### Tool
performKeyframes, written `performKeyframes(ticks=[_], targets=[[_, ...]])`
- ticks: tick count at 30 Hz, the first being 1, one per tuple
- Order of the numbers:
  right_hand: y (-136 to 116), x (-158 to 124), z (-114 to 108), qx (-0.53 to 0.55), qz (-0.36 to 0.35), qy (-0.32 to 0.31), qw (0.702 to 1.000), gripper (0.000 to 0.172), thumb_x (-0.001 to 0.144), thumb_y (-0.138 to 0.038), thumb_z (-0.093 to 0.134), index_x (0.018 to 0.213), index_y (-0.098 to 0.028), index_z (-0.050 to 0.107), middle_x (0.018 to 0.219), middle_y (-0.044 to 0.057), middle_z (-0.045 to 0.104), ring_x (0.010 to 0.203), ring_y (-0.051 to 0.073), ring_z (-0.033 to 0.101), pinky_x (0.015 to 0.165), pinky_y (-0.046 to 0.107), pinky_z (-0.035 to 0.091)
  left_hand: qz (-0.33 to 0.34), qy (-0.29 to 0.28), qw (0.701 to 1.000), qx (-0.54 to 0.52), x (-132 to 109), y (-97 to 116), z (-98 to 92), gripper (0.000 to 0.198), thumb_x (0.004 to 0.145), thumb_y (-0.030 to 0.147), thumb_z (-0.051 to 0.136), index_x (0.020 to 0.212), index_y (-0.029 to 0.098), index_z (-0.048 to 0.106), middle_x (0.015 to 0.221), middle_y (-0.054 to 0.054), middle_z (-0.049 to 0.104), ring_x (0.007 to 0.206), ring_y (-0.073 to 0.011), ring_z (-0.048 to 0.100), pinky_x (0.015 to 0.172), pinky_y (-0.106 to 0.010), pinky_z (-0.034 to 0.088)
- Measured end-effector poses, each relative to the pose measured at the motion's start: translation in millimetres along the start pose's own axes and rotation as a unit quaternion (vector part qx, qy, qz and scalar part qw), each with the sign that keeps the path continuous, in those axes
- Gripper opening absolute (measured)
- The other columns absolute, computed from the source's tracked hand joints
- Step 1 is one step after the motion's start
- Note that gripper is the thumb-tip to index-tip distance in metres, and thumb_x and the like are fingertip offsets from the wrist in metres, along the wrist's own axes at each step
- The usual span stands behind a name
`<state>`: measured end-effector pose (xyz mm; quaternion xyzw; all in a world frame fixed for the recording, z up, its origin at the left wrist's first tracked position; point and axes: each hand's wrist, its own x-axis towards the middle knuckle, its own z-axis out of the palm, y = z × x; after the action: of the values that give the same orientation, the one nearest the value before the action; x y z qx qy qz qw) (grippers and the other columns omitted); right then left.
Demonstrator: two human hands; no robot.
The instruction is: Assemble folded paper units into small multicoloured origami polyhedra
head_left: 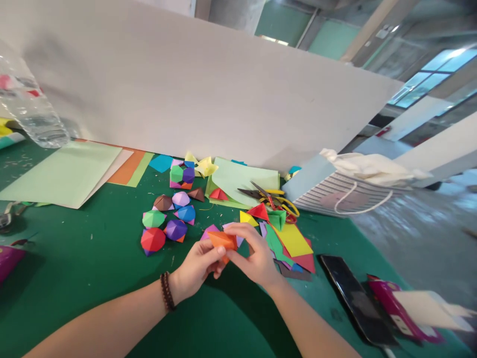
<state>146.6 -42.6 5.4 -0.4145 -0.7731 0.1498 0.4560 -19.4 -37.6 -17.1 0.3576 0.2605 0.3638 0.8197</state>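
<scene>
Above the green table, both hands hold an orange folded paper piece between thumbs and fingers. My left hand, with a beaded bracelet at the wrist, grips its left and lower side. My right hand pinches it from the right. Behind the fingers lie pink and lilac paper pieces, partly hidden. Left of the hands sit several folded paper shapes, among them a red one, a purple one and a green one. A multicoloured paper ball stands farther back.
Scissors lie on light green sheets. Coloured paper scraps lie to the right, near a phone and a tissue pack. A striped paper bag stands at the back right. Paper sheets and a plastic bottle are at left.
</scene>
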Motion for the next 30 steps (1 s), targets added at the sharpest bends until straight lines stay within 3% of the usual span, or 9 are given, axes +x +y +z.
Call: performKeyframes(ticks=[7,10,13,19,22,24,26,28,30], targets=[[5.6,-6.2,-1.7,-0.032,-0.04,0.019,0.999,0.03,0.08,-0.028,0.069,0.109,-0.027,0.06,0.102,0.007,0.067,0.099,0.024,0.064,0.084,0.042,0.054,-0.024,0.025,0.999,-0.027,2.0,-1.3,2.4,0.043,0.071,0.053,0.073,0.072,0.012,0.059,0.06,0.001,0.055,0.049,-0.0065,0.049,0.043,-0.018,0.037],[2.9,-11.0,-3.3,-0.006,-0.038,0.041,0.998,0.027,0.079,-0.022,0.069,0.104,-0.026,0.062,0.095,0.006,0.068,0.091,0.023,0.065,0.082,0.041,0.054,-0.033,0.0,0.999,-0.027,0.5,-2.1,2.0,0.044,0.07,0.052,0.075,0.07,0.011,0.06,0.059,0.0,0.056,0.048,-0.0065,0.049,0.043,-0.019,0.037],[-2.1,-12.1,-5.3,0.043,0.008,0.085,0.995,0.015,0.079,-0.017,0.068,0.091,-0.026,0.066,0.084,0.004,0.067,0.081,0.02,0.065,0.069,0.036,0.055,-0.064,-0.034,0.995,-0.063,0.0,-3.0,-0.8,0.04,0.064,0.044,0.082,0.078,0.011,0.064,0.062,0.0,0.058,0.051,-0.0064,0.052,0.047,-0.018,0.041],[-11.1,-8.6,-7.0,0.122,0.023,0.013,0.992,0.009,0.075,-0.02,0.074,0.077,-0.026,0.068,0.082,0.004,0.067,0.073,0.018,0.066,0.063,0.032,0.056,-0.076,-0.075,0.983,-0.146,0.0,-4.8,-4.1,0.044,0.052,0.04,0.088,0.078,0.013,0.067,0.065,0.0,0.059,0.058,-0.0091,0.054,0.054,-0.022,0.042],[-12.4,-11.3,-10.2,0.113,0.0,-0.03,0.993,0.011,0.074,-0.022,0.075,0.082,-0.027,0.069,0.083,0.003,0.068,0.073,0.018,0.065,0.062,0.032,0.055,-0.094,-0.087,0.985,-0.118,-1.9,-2.4,-2.1,0.039,0.05,0.037,0.09,0.07,0.012,0.067,0.061,0.001,0.058,0.057,-0.0081,0.051,0.056,-0.022,0.039],[-9.3,-13.2,-14.3,0.124,-0.01,-0.029,0.992,0.012,0.078,-0.031,0.071,0.089,-0.026,0.07,0.085,0.005,0.067,0.064,0.016,0.062,0.053,0.029,0.051,-0.107,-0.132,0.983,-0.07,-3.9,0.2,-0.9,0.039,0.048,0.036,0.09,0.068,0.012,0.067,0.062,0.001,0.058,0.058,-0.0081,0.051,0.057,-0.022,0.038],[-2.1,-13.1,-19.7,0.125,0.023,0.051,0.991,0.018,0.085,-0.039,0.061,0.088,-0.022,0.07,0.083,0.005,0.066,0.05,0.011,0.053,0.042,0.026,0.041,-0.127,-0.209,0.97,0.004,-6.2,2.2,-0.2,0.039,0.046,0.034,0.091,0.068,0.013,0.067,0.063,0.002,0.058,0.057,-0.0079,0.049,0.055,-0.022,0.038],[8.1,-10.4,-25.9,0.083,0.111,0.211,0.968,0.024,0.09,-0.037,0.054,0.077,-0.02,0.066,0.072,0.002,0.063,0.043,0.008,0.044,0.04,0.024,0.034,-0.143,-0.27,0.95,0.064,-8.0,2.9,-0.1,0.039,0.043,0.032,0.092,0.067,0.014,0.066,0.067,0.003,0.058,0.058,-0.0076,0.049,0.054,-0.022,0.037],[18.4,-6.4,-31.9,0.039,0.185,0.316,0.93,0.021,0.087,-0.037,0.058,0.076,-0.02,0.064,0.066,0.0,0.061,0.049,0.01,0.051,0.046,0.024,0.039,-0.144,-0.291,0.942,0.086,-8.7,2.6,-0.6,0.039,0.042,0.03,0.093,0.065,0.014,0.065,0.069,0.003,0.057,0.06,-0.0076,0.05,0.054,-0.022,0.038]])
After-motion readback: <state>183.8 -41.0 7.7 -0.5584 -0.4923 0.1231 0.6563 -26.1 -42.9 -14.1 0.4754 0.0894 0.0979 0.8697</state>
